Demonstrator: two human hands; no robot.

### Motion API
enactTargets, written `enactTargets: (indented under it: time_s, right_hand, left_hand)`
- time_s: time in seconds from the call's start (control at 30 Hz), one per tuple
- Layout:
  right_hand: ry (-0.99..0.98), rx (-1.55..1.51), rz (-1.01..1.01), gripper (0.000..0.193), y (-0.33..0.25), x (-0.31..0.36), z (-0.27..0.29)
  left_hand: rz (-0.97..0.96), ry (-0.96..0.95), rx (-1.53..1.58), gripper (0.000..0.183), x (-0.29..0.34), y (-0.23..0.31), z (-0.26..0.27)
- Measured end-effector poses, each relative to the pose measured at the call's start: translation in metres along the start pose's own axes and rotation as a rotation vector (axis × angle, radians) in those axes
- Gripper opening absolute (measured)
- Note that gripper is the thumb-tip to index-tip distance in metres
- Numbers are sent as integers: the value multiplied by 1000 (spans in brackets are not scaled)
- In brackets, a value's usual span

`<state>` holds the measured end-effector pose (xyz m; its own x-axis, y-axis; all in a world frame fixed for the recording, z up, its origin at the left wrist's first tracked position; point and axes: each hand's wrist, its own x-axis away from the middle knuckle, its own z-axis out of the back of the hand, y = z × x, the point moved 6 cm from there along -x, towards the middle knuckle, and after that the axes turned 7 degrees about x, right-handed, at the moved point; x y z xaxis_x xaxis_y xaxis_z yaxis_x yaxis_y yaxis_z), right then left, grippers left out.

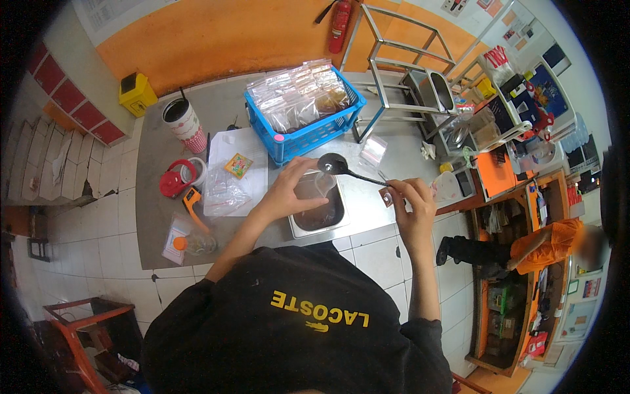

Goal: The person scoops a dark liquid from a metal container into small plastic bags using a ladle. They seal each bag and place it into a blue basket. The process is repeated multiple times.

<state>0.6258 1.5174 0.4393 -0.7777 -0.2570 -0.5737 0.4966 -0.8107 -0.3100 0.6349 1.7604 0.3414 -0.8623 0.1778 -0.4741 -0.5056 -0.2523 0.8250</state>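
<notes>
My left hand (289, 192) grips a small clear plastic bag (314, 186), its thumb and fingers curled around the sides. Beneath the bag is a rectangular steel pan (319, 230) with dark contents, at the table's near edge. Between its thumb and fingers, my right hand (412, 205) pinches the handle of a black ladle (333, 163). The ladle's bowl is just above and right of the bag's top. Whether the ladle touches the bag I cannot tell. Behind the hands, a blue plastic crate (283, 153) holds many filled clear zip bags (298, 98).
On the left of the steel table lie a paper sheet (220, 154), a red tape dispenser (176, 179), an orange-handled cutter (193, 199), a bottle (199, 244) and a tall cup (184, 125). A metal frame (394, 105) stands at the back right. A person in orange (545, 246) is farther right.
</notes>
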Motion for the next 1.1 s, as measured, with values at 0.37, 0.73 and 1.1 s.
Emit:
enactTargets:
  time_s: [0.37,0.73,1.1]
  right_hand:
    - [-281,-295,-324,13,44,35,-47]
    - [-155,-172,-155,35,-6,52,-98]
    - [-93,-562,-204,13,-30,24,-78]
  left_hand:
    - [-39,-49,-152,44,3,-10,3]
    - [-6,-102,-181,11,-1,11,15]
    - [-21,5,157,28,2,17,15]
